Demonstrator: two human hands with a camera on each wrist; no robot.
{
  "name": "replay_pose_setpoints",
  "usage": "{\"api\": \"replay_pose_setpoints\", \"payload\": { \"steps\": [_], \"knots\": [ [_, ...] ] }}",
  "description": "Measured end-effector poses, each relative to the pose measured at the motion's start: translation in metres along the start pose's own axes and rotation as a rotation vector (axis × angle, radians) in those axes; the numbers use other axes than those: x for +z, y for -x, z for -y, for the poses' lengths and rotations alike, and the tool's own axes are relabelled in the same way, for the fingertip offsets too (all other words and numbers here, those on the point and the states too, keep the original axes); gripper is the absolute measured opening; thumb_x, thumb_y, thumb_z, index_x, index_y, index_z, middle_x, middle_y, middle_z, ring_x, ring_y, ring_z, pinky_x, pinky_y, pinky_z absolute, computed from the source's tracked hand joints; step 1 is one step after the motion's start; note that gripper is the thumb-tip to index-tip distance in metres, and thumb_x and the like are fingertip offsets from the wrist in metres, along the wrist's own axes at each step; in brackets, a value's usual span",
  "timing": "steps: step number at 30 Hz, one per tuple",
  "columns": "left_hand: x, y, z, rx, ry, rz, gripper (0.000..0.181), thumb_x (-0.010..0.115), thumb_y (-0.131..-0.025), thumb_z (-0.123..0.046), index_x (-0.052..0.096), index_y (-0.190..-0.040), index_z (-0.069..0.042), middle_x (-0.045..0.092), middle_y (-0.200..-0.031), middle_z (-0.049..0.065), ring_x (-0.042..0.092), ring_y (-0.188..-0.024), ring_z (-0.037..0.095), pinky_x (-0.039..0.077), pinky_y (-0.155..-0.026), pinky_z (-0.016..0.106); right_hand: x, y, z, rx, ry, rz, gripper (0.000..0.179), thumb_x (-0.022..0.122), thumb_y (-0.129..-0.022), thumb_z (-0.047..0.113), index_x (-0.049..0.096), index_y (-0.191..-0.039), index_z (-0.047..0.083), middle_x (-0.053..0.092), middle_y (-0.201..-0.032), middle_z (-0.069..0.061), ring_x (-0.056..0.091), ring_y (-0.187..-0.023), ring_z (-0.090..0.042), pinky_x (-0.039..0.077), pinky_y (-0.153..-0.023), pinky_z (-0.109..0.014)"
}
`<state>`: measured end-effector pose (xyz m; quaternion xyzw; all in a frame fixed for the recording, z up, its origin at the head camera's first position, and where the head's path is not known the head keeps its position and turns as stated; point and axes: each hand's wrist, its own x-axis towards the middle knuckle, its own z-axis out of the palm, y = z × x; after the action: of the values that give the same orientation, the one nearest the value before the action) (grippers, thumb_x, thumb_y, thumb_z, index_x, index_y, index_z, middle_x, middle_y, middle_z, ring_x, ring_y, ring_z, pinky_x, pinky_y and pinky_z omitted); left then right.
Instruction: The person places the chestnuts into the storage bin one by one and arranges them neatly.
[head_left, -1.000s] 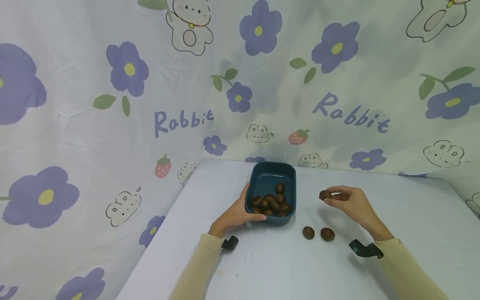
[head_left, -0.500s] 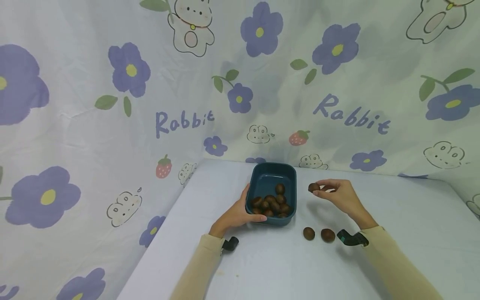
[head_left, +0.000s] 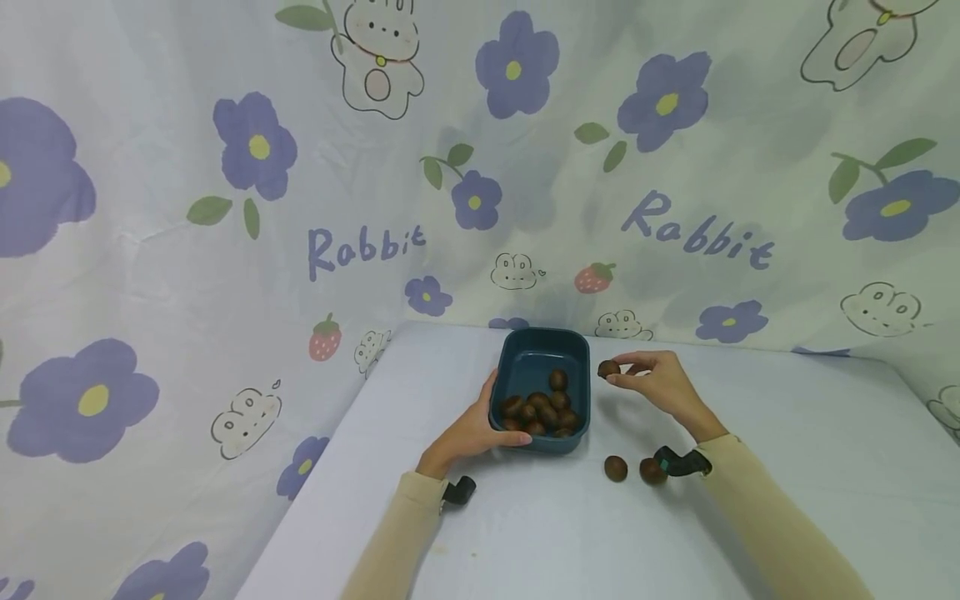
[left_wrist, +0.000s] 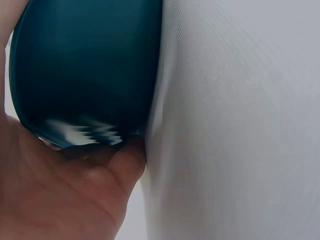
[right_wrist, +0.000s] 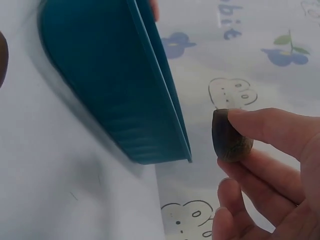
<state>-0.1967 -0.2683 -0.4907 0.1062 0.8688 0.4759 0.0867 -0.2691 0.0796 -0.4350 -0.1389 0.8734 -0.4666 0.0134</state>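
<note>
A dark teal rectangular tub [head_left: 545, 444] sits on the white table with several brown chestnuts [head_left: 538, 402] gathered mostly at its near end. My left hand [head_left: 471, 431] grips the tub's near left corner, thumb over the near side and fingers along the left wall. Just outside the tub's right rim, my right hand [head_left: 663, 385] pinches one chestnut [right_wrist: 230, 136] between thumb and fingertips, raised above the table. Two loose chestnuts lie on the table: one chestnut [head_left: 616, 468] in front of the tub's right side, another chestnut [head_left: 652, 472] partly hidden behind the right wrist camera.
A white-covered table [head_left: 525, 533] spreads under everything. Behind and to the left hangs a pale curtain [head_left: 450, 167] printed with purple flowers and rabbits, meeting the table's back edge. Black wrist cameras [head_left: 459, 490] sit at both cuffs.
My right hand has moved left and slightly away from me, carrying the pinched chestnut from well right of the tub to beside its right rim. The left hand and tub stay put.
</note>
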Motion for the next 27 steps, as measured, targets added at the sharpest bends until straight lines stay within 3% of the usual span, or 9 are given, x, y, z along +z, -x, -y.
{"api": "replay_pose_setpoints", "payload": {
  "steps": [9,19,27],
  "knots": [
    [0.0,-0.002,0.002,0.013,-0.008,-0.005,0.139,0.088,-0.072,-0.063,-0.009,-0.167,-0.031,0.015,-0.175,0.009,0.026,-0.159,0.033,0.027,-0.125,0.063,0.013,-0.014,0.001,-0.019,-0.008,0.007,0.043,0.084,-0.087,0.034,0.078,-0.121,0.009,0.071,-0.128,-0.016,0.061,-0.103,-0.025,0.049,-0.075,-0.03],
    [0.001,-0.001,0.0,-0.004,-0.014,-0.008,0.141,0.087,-0.072,-0.064,-0.009,-0.167,-0.025,0.013,-0.175,0.011,0.025,-0.159,0.035,0.027,-0.125,0.063,0.031,-0.028,0.011,-0.057,0.023,0.031,0.041,0.086,-0.085,0.028,0.078,-0.117,0.003,0.075,-0.093,-0.016,0.058,-0.075,-0.019,0.045,-0.058,-0.028],
    [0.0,0.001,-0.002,-0.013,-0.007,-0.001,0.14,0.087,-0.072,-0.065,-0.011,-0.166,-0.032,0.011,-0.176,0.007,0.023,-0.16,0.033,0.026,-0.126,0.062,0.05,-0.038,0.013,-0.116,0.113,0.047,0.036,0.086,-0.084,0.023,0.079,-0.112,0.001,0.073,-0.082,-0.012,0.052,-0.063,-0.016,0.042,-0.052,-0.027]
  ]
}}
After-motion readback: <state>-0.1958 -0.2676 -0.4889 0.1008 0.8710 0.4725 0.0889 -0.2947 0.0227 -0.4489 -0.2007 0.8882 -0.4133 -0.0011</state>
